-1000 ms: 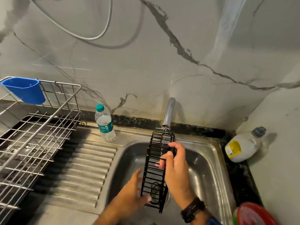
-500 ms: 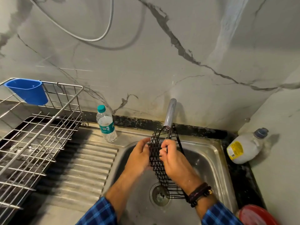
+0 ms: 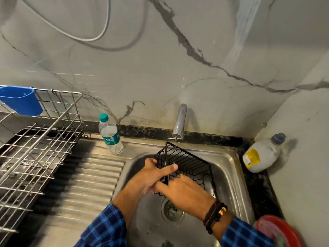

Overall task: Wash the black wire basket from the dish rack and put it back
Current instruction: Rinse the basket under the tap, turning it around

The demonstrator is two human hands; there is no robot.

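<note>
A black wire basket [image 3: 189,162] is held tilted over the steel sink [image 3: 229,177], its open side turned up toward me. A thin stream of water falls from the chrome tap [image 3: 179,122] into it. My left hand [image 3: 151,175] grips the basket's left rim, thumb lying across the wires. My right hand [image 3: 183,191] holds its lower front edge, fingers curled under the wires and partly hidden behind the left hand. The silver wire dish rack [image 3: 41,143] stands on the counter at the left.
A blue cup [image 3: 21,100] hangs on the rack's back rail. A water bottle [image 3: 110,134] stands on the ribbed drainboard [image 3: 85,184]. A white jug [image 3: 261,154] lies in the right corner. A red bowl [image 3: 279,230] sits bottom right. The drain [image 3: 170,211] is below my hands.
The basket has turned from an upright narrow position to a wide tilt with its open side up. Both hands shifted lower on it, the left now across its rim.
</note>
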